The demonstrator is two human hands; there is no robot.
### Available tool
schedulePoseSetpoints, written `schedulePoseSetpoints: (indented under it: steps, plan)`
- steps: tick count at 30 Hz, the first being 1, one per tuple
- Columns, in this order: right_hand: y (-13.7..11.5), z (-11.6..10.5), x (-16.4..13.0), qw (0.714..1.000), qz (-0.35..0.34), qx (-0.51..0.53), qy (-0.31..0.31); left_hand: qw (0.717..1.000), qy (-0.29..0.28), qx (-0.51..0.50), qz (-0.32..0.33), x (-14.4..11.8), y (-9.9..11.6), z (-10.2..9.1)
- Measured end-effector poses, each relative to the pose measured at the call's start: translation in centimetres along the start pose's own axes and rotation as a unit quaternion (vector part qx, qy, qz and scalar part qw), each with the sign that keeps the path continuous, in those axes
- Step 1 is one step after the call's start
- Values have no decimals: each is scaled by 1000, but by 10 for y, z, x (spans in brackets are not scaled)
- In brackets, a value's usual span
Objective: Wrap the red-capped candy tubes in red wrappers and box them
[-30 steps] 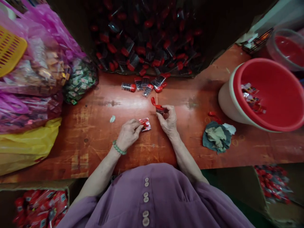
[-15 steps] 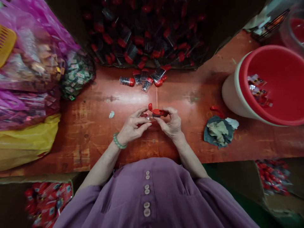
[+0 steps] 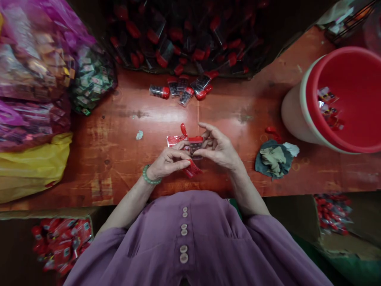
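Purple blouse [image 3: 166, 230] with paired buttons nearest the camera; cardboard box [image 3: 89, 213] of red packs [image 3: 62, 242] below the table edge at left, second carton [image 3: 342, 248] with red-and-clear items [image 3: 333, 212] at right. Table [image 3: 119, 167]: reddish, worn in patches. Left hand [image 3: 169, 162], green bead bracelet [image 3: 147, 177] at wrist, is pinched narrow, thumb against fingers, on a red wrapper [image 3: 193, 169]; a red-and-white piece [image 3: 175, 140] shows beyond the fingers; cannot tell whether both are one wrapper. Right hand [image 3: 222, 149] holds a clear container [image 3: 195, 147] at its right side, thumb low, forefinger lifted away. Container sits between the two hands, over the middle of the table; dark round contents, red lid with its flap [image 3: 183, 129] raised. Left fingers reach its left side; contact unclear. At right: crumpled green cloth [image 3: 272, 159], red strip [image 3: 274, 134] just beyond, then red bucket [image 3: 357, 75] nested in a pale one [image 3: 297, 107], small packets [image 3: 329, 107] inside. At left: yellow bag [image 3: 38, 167], farther off a bag of green packets [image 3: 95, 79]. Beyond the hands: a cluster of red-capped containers [image 3: 186, 95], then a large dark box [image 3: 282, 28] heaped with more.
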State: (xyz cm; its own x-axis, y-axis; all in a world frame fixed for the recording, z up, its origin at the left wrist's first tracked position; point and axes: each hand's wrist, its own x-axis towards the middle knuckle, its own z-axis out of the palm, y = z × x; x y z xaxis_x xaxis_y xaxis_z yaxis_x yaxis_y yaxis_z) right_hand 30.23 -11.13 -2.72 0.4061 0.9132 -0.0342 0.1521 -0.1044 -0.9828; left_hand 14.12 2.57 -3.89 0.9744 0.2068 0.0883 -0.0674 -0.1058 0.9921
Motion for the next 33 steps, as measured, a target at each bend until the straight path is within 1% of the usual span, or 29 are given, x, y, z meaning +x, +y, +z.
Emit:
schedulePoseSetpoints:
  steps: [2, 5, 7, 9, 11, 13, 15, 17, 19, 21, 23, 25, 29, 31, 33]
  plan:
    - [3, 8, 0, 999, 3, 20, 47, 999, 21, -25, 7, 0, 1, 5]
    - [6, 20, -2, 994, 17, 40, 97, 997, 75, -9, 13, 1, 2, 13]
    - [6, 23, -4, 992, 15, 50, 116, 995, 101, 21, 15, 1, 1, 17]
    - [4, 18, -3, 993, 3, 43, 113, 993, 115, 37, 16, 1, -1, 17]
    - [1, 8, 5, 996, -18, 19, 90, 992, 117, 33, 11, 1, -2, 14]
    - [-5, -3, 19, 997, -51, -7, 58, 994, 105, 21, 2, 1, -2, 11]
    - [-12, -9, 37, 995, -91, -31, 7, 996, 85, 10, -9, 1, -1, 9]
    - [-19, -10, 53, 989, -119, -56, -67, 997, 71, -4, -15, 1, 2, 8]
    - [-25, -7, 61, 980, -139, -77, -120, 997, 77, -16, -20, 1, 3, 6]
    - [-27, -4, 60, 977, -147, -90, -126, 994, 98, -27, -30, 0, 3, 4]
    - [-24, -3, 51, 978, -146, -95, -115, 991, 118, -43, -40, -2, 1, 0]
    - [-19, -4, 39, 978, -141, -96, -121, 989, 125, -65, -45, -3, -2, -3]
    - [-11, -8, 23, 972, -140, -99, -162, 986, 111, -115, -54, -5, -4, -8]
    - [-12, -9, 19, 966, -150, -107, -179, 983, 96, -144, -56, -6, -2, -9]
    - [-15, -7, 17, 961, -166, -126, -183, 980, 80, -173, -59, -7, 0, -10]
